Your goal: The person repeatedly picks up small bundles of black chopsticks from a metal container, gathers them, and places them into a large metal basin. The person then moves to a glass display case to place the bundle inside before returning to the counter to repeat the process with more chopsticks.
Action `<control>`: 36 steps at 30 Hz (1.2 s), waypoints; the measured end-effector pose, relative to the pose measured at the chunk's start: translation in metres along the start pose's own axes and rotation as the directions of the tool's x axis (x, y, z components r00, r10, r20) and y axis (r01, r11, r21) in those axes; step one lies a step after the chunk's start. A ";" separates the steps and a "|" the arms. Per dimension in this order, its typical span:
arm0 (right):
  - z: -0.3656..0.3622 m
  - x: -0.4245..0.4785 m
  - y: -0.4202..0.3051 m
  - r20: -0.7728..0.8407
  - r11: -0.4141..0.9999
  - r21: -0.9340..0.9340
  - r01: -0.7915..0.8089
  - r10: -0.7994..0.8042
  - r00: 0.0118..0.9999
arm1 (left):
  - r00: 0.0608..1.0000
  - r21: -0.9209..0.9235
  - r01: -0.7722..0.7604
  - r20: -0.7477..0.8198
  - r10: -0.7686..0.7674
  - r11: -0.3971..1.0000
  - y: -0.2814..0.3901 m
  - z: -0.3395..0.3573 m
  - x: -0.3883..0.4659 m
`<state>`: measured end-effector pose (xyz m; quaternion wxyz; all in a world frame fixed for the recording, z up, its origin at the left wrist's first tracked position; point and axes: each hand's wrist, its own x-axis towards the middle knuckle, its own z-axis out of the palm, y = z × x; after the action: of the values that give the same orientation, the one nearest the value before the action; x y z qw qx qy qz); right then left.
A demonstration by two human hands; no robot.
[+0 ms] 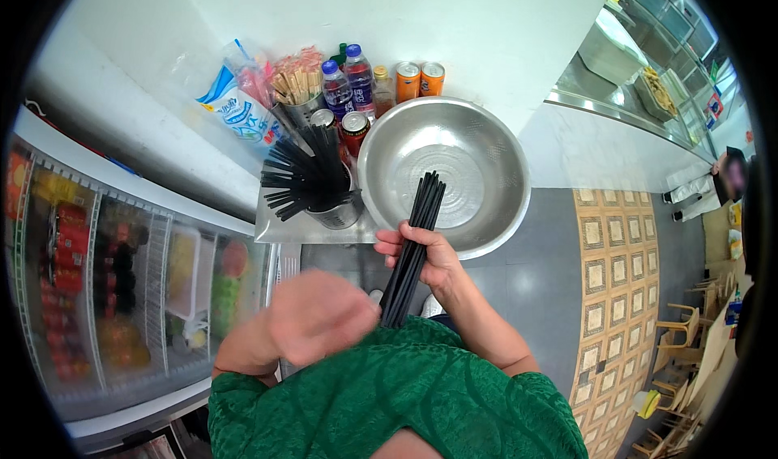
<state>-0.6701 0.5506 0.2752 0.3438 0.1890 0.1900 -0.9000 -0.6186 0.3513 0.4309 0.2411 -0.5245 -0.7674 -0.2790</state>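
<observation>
My right hand [436, 255] grips a bundle of black chopsticks [419, 234], its thumb across them. The bundle stands tilted, its upper tips over the near part of a wide stainless steel basin [495, 216] with perforated sides. No chopsticks lie on the visible basin floor. Close to the bundle's lower end, my left hand [322, 316] is blurred by motion, so its fingers cannot be made out. Left of the basin, a perforated metal holder [337, 215] carries many more black chopsticks [310, 173], fanned out to the left.
Behind stand soda cans [354, 132], purple-labelled bottles [358, 79], orange cans [408, 81], wrapped wooden chopsticks [296, 85] and a blue-white plastic pack [237, 109]. A glass-door fridge [134, 277] flanks my left. Wooden chairs [678, 322] and a person [732, 173] are far right.
</observation>
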 end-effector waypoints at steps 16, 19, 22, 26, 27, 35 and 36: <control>-0.019 0.012 -0.005 -0.005 0.981 0.063 0.184 -0.184 0.983 | 0.750 -0.050 0.649 -0.124 -0.650 0.759 -0.116 0.082 -0.061; -0.014 0.009 -0.006 -0.018 0.980 0.063 0.190 -0.190 0.982 | 0.780 -0.043 0.618 -0.094 -0.619 0.785 -0.126 0.089 -0.069; -0.013 0.006 -0.008 -0.022 0.980 0.060 0.189 -0.188 0.982 | 0.745 -0.077 0.657 -0.086 -0.661 0.750 -0.123 0.090 -0.065; -0.016 0.005 -0.007 0.003 0.981 0.051 0.187 -0.187 0.982 | 0.776 -0.064 0.620 -0.093 -0.624 0.782 -0.127 0.090 -0.065; -0.016 0.005 -0.005 0.000 0.981 0.034 0.193 -0.193 0.981 | 0.790 -0.053 0.603 -0.101 -0.605 0.796 -0.128 0.089 -0.066; -0.010 0.008 -0.005 0.067 0.974 0.199 0.108 -0.124 0.990 | 0.793 0.053 0.585 -0.247 -0.557 0.809 -0.108 0.039 -0.035; -0.013 0.009 -0.004 0.090 0.974 0.201 0.104 -0.124 0.988 | 0.807 0.094 0.561 -0.283 -0.519 0.822 -0.094 0.025 -0.020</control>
<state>-0.6765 0.5548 0.2603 0.2805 0.1641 0.0935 -0.9411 -0.7026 0.3274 0.3829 0.2889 -0.2221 -0.8705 -0.3309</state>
